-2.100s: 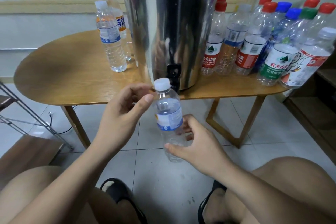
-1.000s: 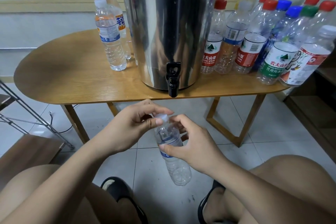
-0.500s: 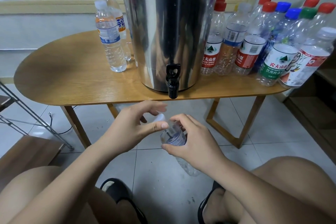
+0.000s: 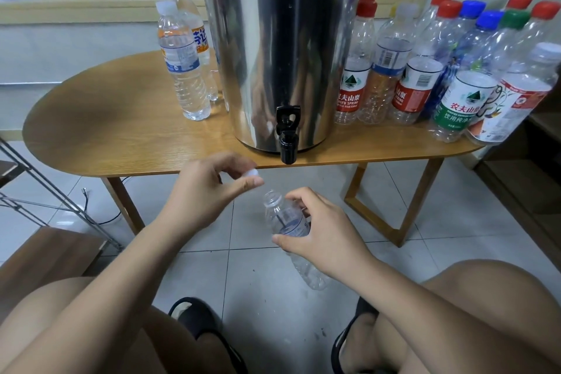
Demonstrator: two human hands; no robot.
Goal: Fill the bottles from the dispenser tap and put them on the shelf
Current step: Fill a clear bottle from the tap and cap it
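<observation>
Holding the small clear ribbed plastic bottle [image 4: 285, 220] tilted below the tabletop's edge, we wrap our right hand [image 4: 321, 234] round its blue-labelled middle. The thumb is underneath, the fingers are curled over the top, and the forearm reaches in from the lower right. The bottle's mouth is uncapped and sits below and slightly left of the black plastic tap [image 4: 287, 133] on the tall polished steel dispenser [image 4: 282, 39]. Our left hand [image 4: 209, 188] hovers just beside the mouth, pinching the small white screw cap [image 4: 252, 172] between thumb and fingertips. The dispenser stands on the rounded, wood-grained tabletop [image 4: 121, 130]. A cluster of empty clear bottles with coloured caps [image 4: 419, 70] stands to its right and capped clear bottles [image 4: 182, 64] to its left.
</observation>
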